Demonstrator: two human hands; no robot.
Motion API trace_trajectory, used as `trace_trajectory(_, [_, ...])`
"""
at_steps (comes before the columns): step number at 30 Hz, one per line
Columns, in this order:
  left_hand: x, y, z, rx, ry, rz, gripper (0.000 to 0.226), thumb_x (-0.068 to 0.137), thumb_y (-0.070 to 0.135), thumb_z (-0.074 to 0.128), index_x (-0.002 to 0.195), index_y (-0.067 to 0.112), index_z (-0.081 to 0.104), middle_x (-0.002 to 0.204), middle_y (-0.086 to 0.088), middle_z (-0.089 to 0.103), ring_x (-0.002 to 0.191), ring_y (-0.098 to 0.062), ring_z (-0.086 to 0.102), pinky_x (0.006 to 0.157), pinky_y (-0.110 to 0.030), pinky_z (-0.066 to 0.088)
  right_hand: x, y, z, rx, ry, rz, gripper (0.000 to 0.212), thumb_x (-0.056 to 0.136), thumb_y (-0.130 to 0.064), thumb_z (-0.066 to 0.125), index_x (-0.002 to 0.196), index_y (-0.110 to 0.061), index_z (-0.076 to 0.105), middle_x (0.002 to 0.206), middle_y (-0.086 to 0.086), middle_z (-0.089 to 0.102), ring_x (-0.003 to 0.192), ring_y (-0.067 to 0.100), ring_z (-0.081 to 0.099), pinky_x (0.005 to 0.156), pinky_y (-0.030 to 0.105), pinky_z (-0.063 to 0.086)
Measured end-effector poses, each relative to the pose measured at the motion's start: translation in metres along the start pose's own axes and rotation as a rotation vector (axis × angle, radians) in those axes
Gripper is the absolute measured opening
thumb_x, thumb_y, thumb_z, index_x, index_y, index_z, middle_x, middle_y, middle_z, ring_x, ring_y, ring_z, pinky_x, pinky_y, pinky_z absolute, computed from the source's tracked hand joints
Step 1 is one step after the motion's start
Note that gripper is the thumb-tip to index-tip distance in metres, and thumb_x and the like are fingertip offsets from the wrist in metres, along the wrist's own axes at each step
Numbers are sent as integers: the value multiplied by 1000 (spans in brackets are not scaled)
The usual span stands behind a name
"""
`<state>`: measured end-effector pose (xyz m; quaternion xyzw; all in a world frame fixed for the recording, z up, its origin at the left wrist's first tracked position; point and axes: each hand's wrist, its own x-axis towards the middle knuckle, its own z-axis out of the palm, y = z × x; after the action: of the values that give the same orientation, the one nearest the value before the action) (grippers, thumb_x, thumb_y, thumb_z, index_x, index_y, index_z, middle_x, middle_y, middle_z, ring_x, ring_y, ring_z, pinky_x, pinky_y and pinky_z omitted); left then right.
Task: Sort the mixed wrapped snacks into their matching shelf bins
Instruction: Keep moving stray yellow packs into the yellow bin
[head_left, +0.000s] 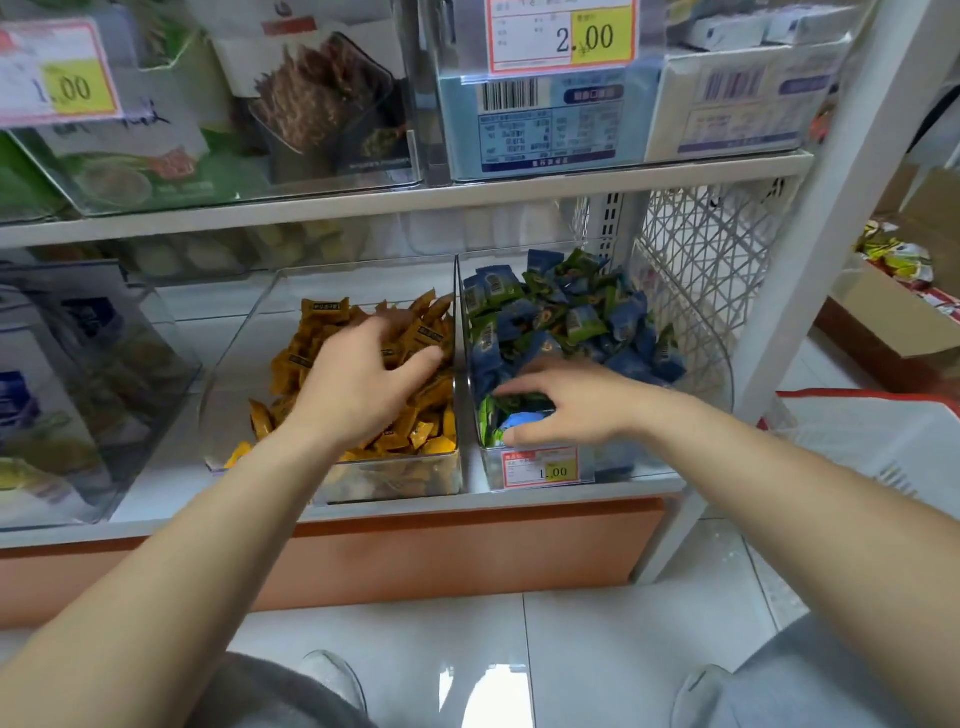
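left hand (363, 384) blurred over yellow packets (415, 431), grip cannot be told | right hand (566, 400) pinching green and blue packets (514, 415) between thumb and fingers | risk: two kinds in one pinch, one may drop back into the clear bin (613, 467) beneath the palm unsorted

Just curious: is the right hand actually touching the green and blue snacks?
Touching. Head view: the right hand curls its fingers onto the green and blue snacks.
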<state>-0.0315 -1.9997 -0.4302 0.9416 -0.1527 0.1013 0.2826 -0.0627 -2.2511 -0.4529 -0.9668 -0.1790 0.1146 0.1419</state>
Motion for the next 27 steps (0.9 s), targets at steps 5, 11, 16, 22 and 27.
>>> trace_trajectory(5, [-16, 31, 34, -90, -180, -17, 67, 84, 50, 71, 139, 19, 49, 126, 6, 61, 117, -17, 59, 87, -24, 44, 14, -2, 6, -40, 58, 55, 77, 75, -78, 54, 142, -42, 39, 137, -2, 53, 120, 23, 52, 95, 38, 48])
trace_trajectory(11, [-17, 30, 43, -142, -122, 10, 45, 90, 30, 65, 134, 26, 56, 124, 6, 66, 111, -12, 61, 88, -19, 43, 19, -7, 9, 79, 16, 57, 98, 59, -91, 55, 140, -38, 42, 138, -8, 54, 117, 19, 55, 96, 39, 49])
trace_trajectory(16, [-16, 29, 45, -140, -99, -2, 45, 91, 24, 64, 136, 24, 57, 126, 5, 66, 101, -1, 53, 74, -2, 33, 25, -8, 13, 151, 80, 15, 73, 69, -77, 66, 127, -34, 52, 119, -7, 60, 101, 16, 57, 86, 37, 51])
trace_trajectory(22, [-14, 25, 38, -192, -126, 2, 45, 93, 23, 64, 137, 24, 58, 128, 7, 65, 110, -1, 53, 92, -17, 39, 28, -14, 22, 57, 158, -119, 37, 81, -63, 62, 109, -40, 55, 101, -10, 65, 85, 15, 58, 66, 32, 49])
trace_trajectory(27, [-12, 18, 33, -214, -188, 35, 47, 93, 29, 65, 139, 29, 56, 128, 13, 64, 115, -4, 58, 90, -15, 41, 29, -9, 17, 89, 159, -146, 33, 87, -53, 63, 113, -34, 61, 99, -10, 65, 84, 14, 58, 68, 34, 49])
